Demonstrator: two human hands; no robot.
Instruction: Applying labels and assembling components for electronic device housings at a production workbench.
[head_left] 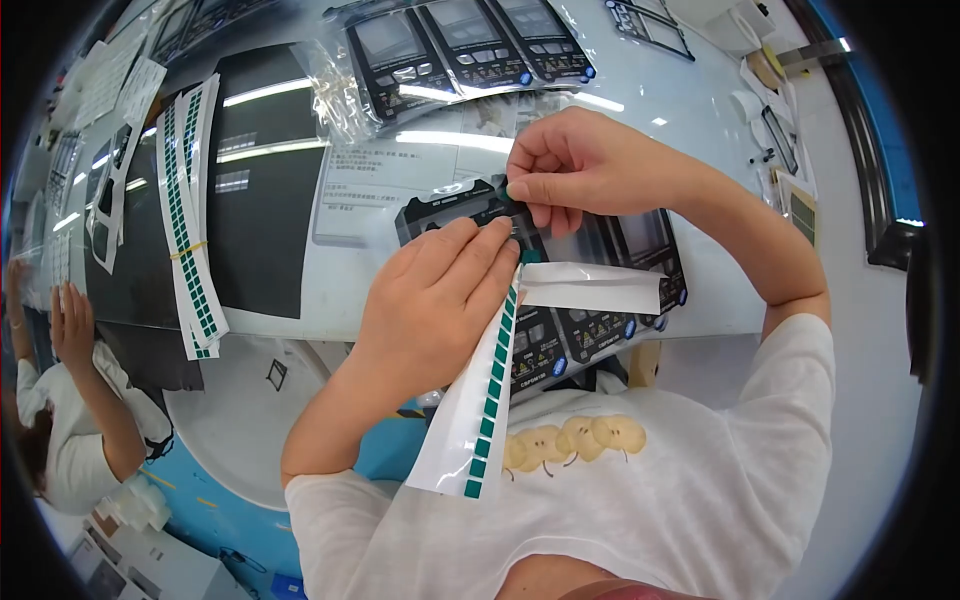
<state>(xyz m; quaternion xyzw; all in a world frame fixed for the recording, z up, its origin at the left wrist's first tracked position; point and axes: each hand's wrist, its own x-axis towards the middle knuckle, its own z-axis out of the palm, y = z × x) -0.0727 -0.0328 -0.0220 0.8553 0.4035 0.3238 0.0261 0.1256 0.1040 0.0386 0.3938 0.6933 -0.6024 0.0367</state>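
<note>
My left hand [430,290] lies with fingers extended and close together over a black printed panel [440,212] with clear windows. From under its fingers a white backing strip of green square stickers [490,400] hangs toward my chest; the thumb is hidden. My right hand [580,165] pinches at the panel's upper edge, thumb against forefinger. Whatever is between those fingertips is too small to make out. A folded piece of white paper [600,285] sticks out to the right beside the sticker strip. More black panels [590,335] lie beneath, at the table's near edge.
Bagged black panels [460,50] lie at the back. On the left are a black sheet [260,190] and a banded bundle of green sticker strips [185,220]. A black frame [655,28] is at the far right. Another person's hand [72,325] is at far left, near a round white stool [230,430].
</note>
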